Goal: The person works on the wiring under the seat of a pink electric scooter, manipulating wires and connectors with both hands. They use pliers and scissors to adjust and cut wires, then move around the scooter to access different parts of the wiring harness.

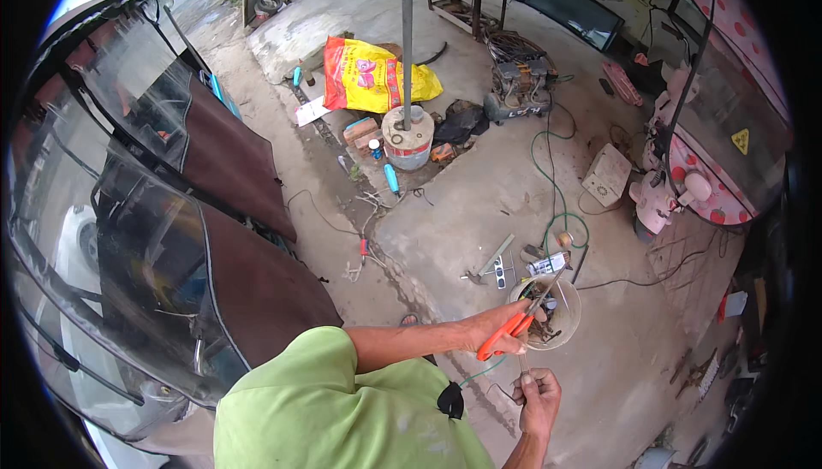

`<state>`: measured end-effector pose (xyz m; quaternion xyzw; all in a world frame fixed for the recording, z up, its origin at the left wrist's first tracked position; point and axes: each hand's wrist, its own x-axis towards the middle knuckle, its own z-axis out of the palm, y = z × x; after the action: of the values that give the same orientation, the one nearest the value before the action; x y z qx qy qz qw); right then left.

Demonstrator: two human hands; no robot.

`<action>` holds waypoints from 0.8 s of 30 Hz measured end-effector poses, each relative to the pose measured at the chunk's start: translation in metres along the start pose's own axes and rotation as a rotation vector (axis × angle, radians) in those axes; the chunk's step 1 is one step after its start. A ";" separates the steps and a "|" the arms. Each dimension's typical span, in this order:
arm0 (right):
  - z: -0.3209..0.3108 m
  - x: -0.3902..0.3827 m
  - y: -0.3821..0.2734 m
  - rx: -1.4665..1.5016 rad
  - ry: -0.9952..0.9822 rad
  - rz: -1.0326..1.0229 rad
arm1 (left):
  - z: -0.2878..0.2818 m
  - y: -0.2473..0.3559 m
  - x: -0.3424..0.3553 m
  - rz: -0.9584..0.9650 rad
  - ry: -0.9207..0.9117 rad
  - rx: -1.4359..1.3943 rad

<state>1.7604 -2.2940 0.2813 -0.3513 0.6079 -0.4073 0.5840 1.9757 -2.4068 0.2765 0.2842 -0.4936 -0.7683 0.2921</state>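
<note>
1. Fingers of the right hand (538,394) are curled shut, pinching a thin wire (505,390) low in the view, just below the other hand.
2. Orange-handled pliers (514,323) are gripped in the closed left hand (495,325), their tip pointed up over a clear round bowl (567,325); a green wire (479,373) is seen running between the hands.
3. Small parts are held in the bowl, which is set on the concrete floor (479,204) just beyond the hands.
4. Scattered metal bits (497,268) and a green cable (548,178) are laid further out.
5. A pole in a round concrete base (408,139), a yellow sack (372,75) and a compressor (518,84) are seen well beyond.
</note>
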 end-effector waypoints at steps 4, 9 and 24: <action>0.049 0.054 -0.012 0.013 -0.067 -0.079 | -0.065 0.009 -0.013 0.031 0.082 -0.030; 0.109 0.114 -0.045 -0.027 -0.213 -0.083 | -0.120 0.017 -0.018 0.119 0.330 -0.394; 0.262 0.280 -0.130 -0.006 -0.970 0.075 | -0.234 0.099 -0.063 0.546 1.012 -0.402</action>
<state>1.9955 -2.6234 0.2837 -0.4802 0.2790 -0.1734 0.8133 2.2043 -2.5335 0.2947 0.4167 -0.1936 -0.5134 0.7248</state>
